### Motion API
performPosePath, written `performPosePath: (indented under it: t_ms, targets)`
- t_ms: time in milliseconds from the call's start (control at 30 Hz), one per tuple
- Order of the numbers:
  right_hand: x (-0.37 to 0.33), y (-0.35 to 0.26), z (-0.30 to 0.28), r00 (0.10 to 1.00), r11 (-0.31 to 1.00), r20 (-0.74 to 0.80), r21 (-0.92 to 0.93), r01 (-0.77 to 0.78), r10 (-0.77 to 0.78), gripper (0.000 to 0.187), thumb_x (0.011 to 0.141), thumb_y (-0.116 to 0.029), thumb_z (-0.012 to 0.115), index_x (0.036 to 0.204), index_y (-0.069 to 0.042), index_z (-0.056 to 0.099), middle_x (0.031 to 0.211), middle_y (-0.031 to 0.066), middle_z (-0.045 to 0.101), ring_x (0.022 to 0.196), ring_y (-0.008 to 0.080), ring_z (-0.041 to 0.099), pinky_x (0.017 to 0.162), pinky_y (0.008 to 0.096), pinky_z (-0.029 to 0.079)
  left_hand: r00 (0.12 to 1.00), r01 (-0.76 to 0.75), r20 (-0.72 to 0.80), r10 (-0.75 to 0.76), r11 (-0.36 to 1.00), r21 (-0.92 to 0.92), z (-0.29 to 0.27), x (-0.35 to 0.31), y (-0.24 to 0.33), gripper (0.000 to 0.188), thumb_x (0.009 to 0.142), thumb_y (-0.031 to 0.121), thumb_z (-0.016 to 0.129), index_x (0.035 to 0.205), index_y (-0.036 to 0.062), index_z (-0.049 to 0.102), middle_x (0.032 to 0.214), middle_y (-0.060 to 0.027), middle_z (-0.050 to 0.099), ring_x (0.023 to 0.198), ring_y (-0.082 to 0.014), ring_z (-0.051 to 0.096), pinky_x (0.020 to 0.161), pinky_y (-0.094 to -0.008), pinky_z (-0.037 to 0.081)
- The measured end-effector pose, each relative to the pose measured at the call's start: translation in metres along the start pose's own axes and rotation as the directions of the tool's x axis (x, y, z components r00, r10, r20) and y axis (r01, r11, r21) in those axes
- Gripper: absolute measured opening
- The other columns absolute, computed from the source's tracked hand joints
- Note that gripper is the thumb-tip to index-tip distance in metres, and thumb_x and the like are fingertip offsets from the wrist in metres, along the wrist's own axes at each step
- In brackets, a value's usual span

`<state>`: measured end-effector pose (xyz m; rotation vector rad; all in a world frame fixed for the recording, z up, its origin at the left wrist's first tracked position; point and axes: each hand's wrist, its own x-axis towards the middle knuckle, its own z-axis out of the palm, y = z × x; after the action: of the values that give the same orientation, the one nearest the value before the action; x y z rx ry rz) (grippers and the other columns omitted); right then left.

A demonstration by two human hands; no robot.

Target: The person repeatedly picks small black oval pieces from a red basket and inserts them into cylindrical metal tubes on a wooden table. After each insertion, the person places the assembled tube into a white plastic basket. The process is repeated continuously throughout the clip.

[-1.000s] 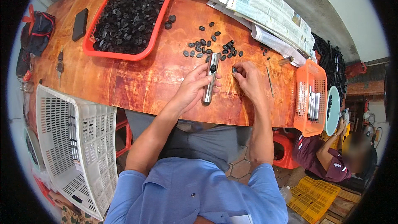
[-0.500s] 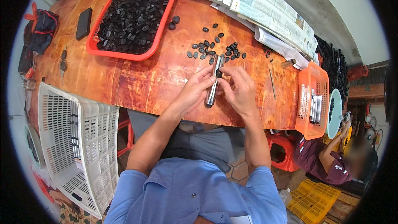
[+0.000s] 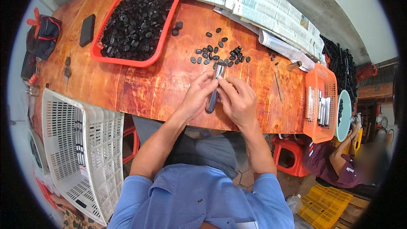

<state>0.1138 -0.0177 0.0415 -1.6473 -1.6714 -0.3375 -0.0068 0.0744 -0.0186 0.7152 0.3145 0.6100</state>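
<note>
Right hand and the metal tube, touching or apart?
Touching. The head view shows the right hand with its fingertips pressed on the upper end of the metal tube, no gap visible; the left hand wraps the tube from the other side.

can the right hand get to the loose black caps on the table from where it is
Probably yes: the loose black caps lie just beyond the right hand with bare table between, though its fingers are busy on the metal tube.
</note>
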Motion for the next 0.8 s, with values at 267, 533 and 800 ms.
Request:
performPosePath:
  t_ms: [267, 533, 800]
  targets:
    - [-0.012, -0.019, -0.026, 0.769, 0.394, 0.291, 0.725, -0.565, 0.569, 0.046, 0.087, 0.002, 0.073, 0.131, 0.002, 0.059, 0.111, 0.0112, 0.070, 0.090, 0.0126, 0.066, 0.075, 0.0279, 0.055, 0.984, -0.037, 0.180, -0.007, 0.970, 0.240, 0.018, -0.046, -0.001, 0.042, 0.103, 0.034, 0.055, 0.127, -0.0009, 0.056, 0.095, -0.0039, 0.062, 0.079, -0.0067, 0.058, 0.069, -0.0214, 0.047]
    - [-0.027, -0.039, -0.055, 0.876, 0.433, 0.230, 0.798, -0.419, 0.424, 0.049, 0.083, 0.008, 0.072, 0.130, 0.004, 0.059, 0.111, 0.0132, 0.069, 0.101, 0.0178, 0.069, 0.083, 0.0282, 0.056, 0.970, -0.044, 0.244, -0.021, 0.965, 0.260, 0.029, -0.076, 0.003, 0.057, 0.097, 0.042, 0.066, 0.132, -0.0012, 0.054, 0.129, -0.0085, 0.061, 0.097, -0.0118, 0.062, 0.086, -0.0296, 0.052]
    - [-0.032, -0.042, -0.064, 0.804, 0.130, 0.396, 0.859, -0.495, 0.443, 0.052, 0.091, 0.006, 0.066, 0.140, 0.003, 0.048, 0.118, 0.0139, 0.066, 0.096, 0.0164, 0.067, 0.079, 0.0290, 0.057, 0.968, 0.082, 0.202, -0.147, 0.951, 0.300, 0.040, -0.082, 0.010, 0.036, 0.099, 0.032, 0.059, 0.119, 0.0017, 0.056, 0.104, -0.0047, 0.062, 0.087, -0.0112, 0.059, 0.079, -0.0274, 0.050]
